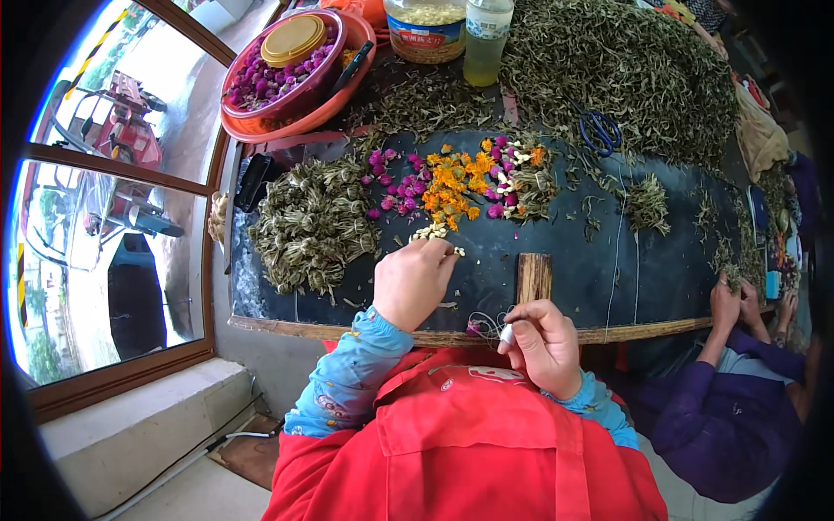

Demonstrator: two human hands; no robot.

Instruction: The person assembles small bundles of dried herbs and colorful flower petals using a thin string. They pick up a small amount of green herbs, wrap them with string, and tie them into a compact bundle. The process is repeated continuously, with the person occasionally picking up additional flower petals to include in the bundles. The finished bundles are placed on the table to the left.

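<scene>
My left hand (408,282) reaches over the near side of the table, its fingers closed in a pinch at a small heap of pale flower buds (429,232). One pale bud (459,252) shows by its thumb; the fingertips are partly hidden. At the table's front edge, my right hand (549,347) is closed on thin looped thread (488,323). Something white (506,333), perhaps a finger wrap, shows at its fingertips. A purple globe flower (473,328) lies among the loops. Beyond my left hand are orange flowers (453,187) and loose purple globe flowers (405,193).
Tied bundles of dried leaves (313,226) are piled left; a large leaf heap (617,78) fills the back right. A wooden block (533,278) stands near my right hand. Blue scissors (599,133), a red basin (295,117), a jar (426,30) and a bottle (487,43) lie farther back. A co-worker (730,408) sits right.
</scene>
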